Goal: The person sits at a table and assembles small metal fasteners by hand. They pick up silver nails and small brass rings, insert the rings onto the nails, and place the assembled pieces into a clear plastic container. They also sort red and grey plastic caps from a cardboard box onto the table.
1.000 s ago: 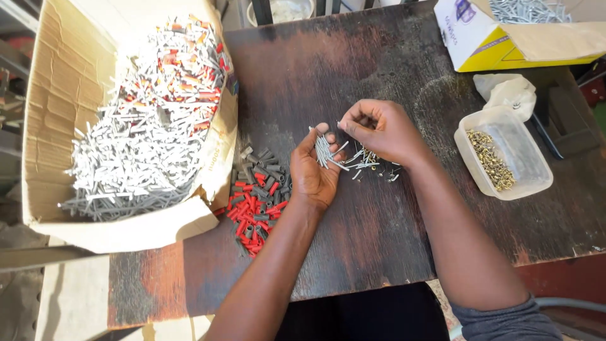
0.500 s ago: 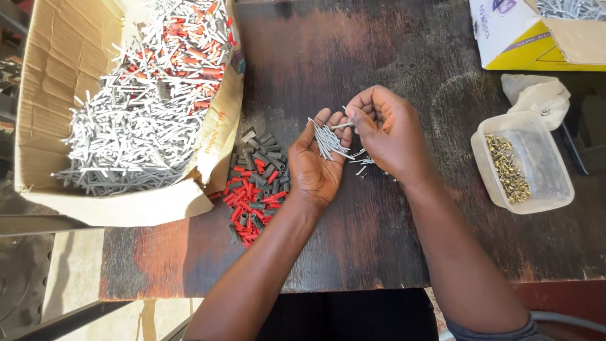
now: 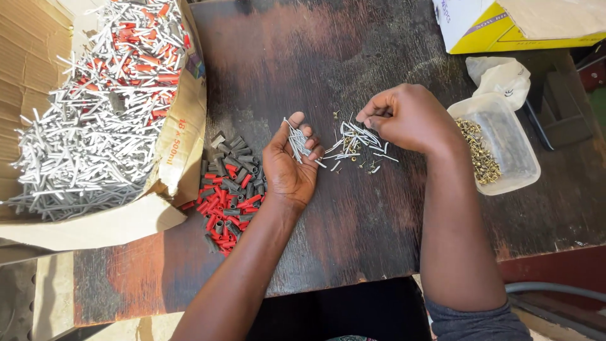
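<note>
Dark wooden table (image 3: 379, 221): left hand (image 3: 291, 165) cups grey pins (image 3: 297, 142); right hand's (image 3: 407, 117) grip pinched together over loose pins (image 3: 353, 146).

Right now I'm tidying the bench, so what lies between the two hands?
In the head view, a loose scatter of small silver pins lies on the wooden table between the left hand and the right hand.

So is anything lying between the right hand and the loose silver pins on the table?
Nothing visible. The right hand sits curled right at the edge of the scattered silver pins, fingertips over them, with only bare dark table around. The left hand, palm up with its own bundle of pins, lies on their far side.
</note>
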